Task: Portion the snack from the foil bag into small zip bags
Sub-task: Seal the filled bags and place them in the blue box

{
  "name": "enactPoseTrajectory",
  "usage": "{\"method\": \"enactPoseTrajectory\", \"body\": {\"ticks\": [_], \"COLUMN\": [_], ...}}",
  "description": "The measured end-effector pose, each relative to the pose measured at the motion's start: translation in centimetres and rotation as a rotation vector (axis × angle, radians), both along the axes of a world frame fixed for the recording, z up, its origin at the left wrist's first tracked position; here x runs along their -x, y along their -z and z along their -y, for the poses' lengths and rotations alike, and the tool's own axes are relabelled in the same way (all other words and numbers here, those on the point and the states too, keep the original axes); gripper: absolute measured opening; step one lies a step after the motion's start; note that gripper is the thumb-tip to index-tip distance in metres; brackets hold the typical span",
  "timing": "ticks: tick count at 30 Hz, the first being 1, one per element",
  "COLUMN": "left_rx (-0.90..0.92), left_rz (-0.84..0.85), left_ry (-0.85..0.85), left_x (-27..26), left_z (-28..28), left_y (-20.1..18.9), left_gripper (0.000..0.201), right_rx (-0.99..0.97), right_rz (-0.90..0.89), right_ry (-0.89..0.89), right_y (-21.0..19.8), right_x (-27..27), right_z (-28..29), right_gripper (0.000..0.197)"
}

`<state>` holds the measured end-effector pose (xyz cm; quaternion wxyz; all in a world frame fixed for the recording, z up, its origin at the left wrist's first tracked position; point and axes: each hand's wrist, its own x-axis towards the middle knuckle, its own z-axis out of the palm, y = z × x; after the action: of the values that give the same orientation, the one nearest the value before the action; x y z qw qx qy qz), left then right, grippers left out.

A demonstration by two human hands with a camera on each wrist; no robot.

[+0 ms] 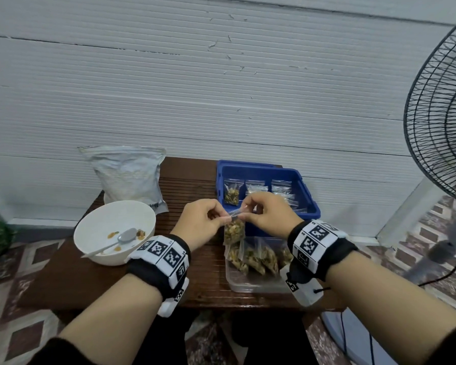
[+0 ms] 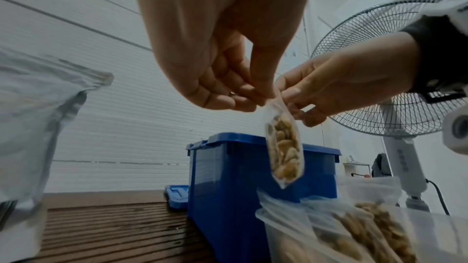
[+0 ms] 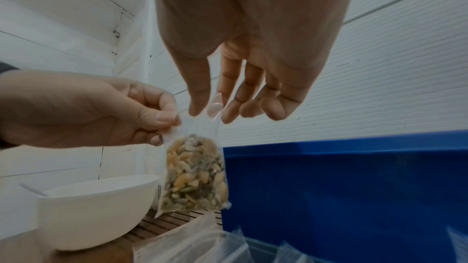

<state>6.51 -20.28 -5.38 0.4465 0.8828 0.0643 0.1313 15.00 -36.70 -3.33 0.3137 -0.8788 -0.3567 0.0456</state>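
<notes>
My left hand and right hand each pinch the top strip of the filled zip bag, above the clear tub; I'd press firmly along the whole strip; keep the bag upright so nothing spills.

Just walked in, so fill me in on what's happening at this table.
Both hands, left and right, pinch the top of a filled small zip bag above the clear tray of finished bags. The white bowl holds a spoon and scraps; the foil bag stands behind.
</notes>
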Motion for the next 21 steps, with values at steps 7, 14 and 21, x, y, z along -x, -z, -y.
{"method": "enactPoseTrajectory", "body": {"ticks": [7,14,21], "left_rx": [-0.011,-0.034,-0.053], "left_rz": [0.004,-0.01,-0.011], "left_ry": [0.013,0.017,0.018], "left_x": [-0.28,-0.52,-0.43], "left_z": [-0.39,-0.14,-0.49], "left_y": [-0.28,-0.24,-0.01], "left_gripper": [0.008,0.01,0.01], "right_rx": [0.01,-0.038,0.023], "right_rz": [0.009,-0.007,-0.067], "right_ry": [-0.048,-0.074,-0.092], "right_y": [-0.38,-0.46,-0.84], "right_x": [-0.12,0.2,0.06], "right_z": [0.01,-0.36,-0.36], "right_gripper": [0.004,0.013,0.011]}}
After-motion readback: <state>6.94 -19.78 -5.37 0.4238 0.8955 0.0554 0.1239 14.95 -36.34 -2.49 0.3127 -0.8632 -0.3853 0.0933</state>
